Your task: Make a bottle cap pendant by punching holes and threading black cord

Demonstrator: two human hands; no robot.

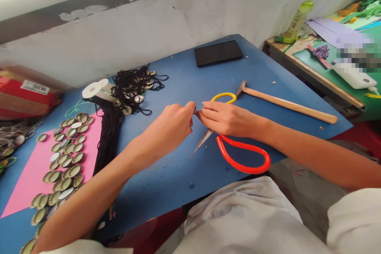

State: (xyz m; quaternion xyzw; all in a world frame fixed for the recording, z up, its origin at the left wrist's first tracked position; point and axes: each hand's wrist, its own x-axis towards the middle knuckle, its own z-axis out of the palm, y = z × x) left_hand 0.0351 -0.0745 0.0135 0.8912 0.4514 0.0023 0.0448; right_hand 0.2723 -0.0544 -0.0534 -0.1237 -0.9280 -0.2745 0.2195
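Observation:
My left hand is closed in a fist-like pinch over the middle of the blue table. Fingertip to fingertip with it, my right hand is also pinched, its fingers bent inward. A small dark bit shows between the two, too tiny to name. Under my right hand lie scissors with one red handle loop, one yellow loop and a pointed blade; their pivot is hidden. Just beyond rests a hammer with a wooden handle. Left of my hands, black cords and a tangle of cord with bottle caps lie on the table.
Many bottle caps cover pink paper on the left. White spools stand behind them, near a red box. A black phone-like slab lies at the back. A side table holds a yellow-green bottle.

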